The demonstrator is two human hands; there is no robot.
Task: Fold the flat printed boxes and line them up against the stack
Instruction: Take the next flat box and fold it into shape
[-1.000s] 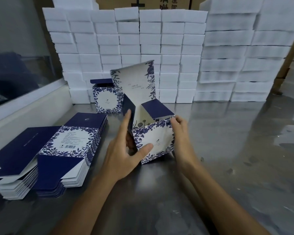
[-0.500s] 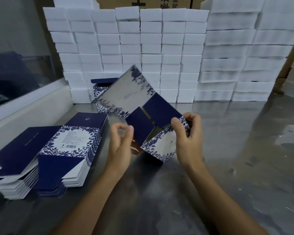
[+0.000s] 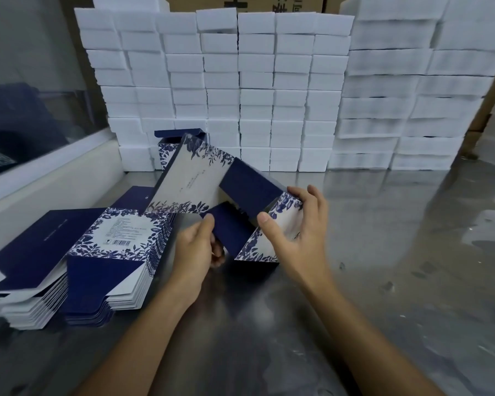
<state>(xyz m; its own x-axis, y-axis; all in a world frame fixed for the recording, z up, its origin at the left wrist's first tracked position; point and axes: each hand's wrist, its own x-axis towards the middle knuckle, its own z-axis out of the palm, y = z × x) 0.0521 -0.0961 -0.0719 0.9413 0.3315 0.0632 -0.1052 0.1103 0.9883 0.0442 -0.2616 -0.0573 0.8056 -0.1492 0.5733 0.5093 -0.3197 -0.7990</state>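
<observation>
Both hands are on the box [image 3: 257,224], held tilted above the table [image 3: 383,252], well in front of the white stack [image 3: 240,90]. The right hand [image 3: 295,232] grips its patterned wall, thumb across the front face, fingers curled round the far edge. The left hand [image 3: 196,248] pinches a dark blue flap [image 3: 229,227] between thumb and fingers. A second blue flap stands open above it, and the long lid panel [image 3: 195,175] leans back toward the stack. One folded box [image 3: 169,150] sits right against the stack's foot, partly hidden behind that panel. The flats [image 3: 97,252] lie piled on the table, left of the stack and nearer the camera.
</observation>
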